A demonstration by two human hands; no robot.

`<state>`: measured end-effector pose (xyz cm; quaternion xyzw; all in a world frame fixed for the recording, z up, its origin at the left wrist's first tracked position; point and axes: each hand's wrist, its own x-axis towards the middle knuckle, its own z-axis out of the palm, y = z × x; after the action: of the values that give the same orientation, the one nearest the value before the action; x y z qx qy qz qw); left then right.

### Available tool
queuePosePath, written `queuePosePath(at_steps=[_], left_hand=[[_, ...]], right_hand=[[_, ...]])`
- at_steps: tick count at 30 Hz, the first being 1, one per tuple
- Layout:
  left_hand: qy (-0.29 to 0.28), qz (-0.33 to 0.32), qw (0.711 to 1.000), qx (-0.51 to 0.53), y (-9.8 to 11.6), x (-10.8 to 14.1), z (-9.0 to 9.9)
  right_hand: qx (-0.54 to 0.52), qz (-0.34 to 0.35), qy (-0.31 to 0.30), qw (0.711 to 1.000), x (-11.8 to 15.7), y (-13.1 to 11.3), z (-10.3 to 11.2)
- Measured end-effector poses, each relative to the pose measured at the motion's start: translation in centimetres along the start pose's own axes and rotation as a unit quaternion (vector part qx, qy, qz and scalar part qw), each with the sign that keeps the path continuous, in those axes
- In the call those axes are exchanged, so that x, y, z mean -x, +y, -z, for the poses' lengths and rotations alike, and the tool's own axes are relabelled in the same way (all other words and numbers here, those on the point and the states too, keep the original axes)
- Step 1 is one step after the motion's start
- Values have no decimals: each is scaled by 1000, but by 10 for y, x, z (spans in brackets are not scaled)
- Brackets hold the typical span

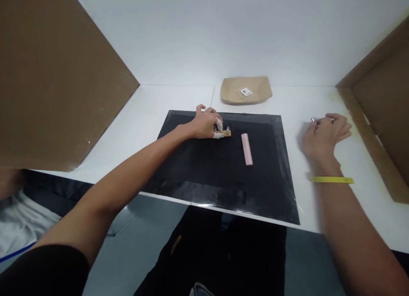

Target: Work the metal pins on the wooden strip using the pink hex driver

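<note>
My left hand (207,123), with white coverings on the thumb and a finger, is closed on a small tan strip (227,133) over the black mat. Clear, bulb-like knobs stand up from this strip; part of it is hidden behind the fingers. Just right of it, a pink bar (247,149) lies lengthwise on the mat. Off the mat's right side, my right hand (324,136) is slightly blurred above the white table. Its fingers are pinched around a tiny shiny metal piece (312,120), too small to name.
A black mat (204,168) under a clear sheet covers the table's middle. Behind it is a cardboard tray (228,93) holding a small clear box with a white label (245,92). Brown panels rise at the left (57,82) and right (380,91). Another person's clothing (25,221) shows at lower left.
</note>
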<state>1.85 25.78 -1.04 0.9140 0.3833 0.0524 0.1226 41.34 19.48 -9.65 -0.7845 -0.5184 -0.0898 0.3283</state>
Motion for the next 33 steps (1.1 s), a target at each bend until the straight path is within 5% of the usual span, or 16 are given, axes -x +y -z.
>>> queuePosePath(at_steps=[13,17,23,33], left_hand=[[42,-18,997,-68,26,8,1],[71,-34,992,-96,46,33,4],[9,-9,998,-62,69,84,-5],[79,107,991,-15,89,122,-25]], right_hand=[[-7,0,-19,1000,2,-4,3],[-6,-3,-17,1000,1,-3,3],[-4,3,-16,1000,2,-1,2],[8,4,-4,1000,0,6,-5]])
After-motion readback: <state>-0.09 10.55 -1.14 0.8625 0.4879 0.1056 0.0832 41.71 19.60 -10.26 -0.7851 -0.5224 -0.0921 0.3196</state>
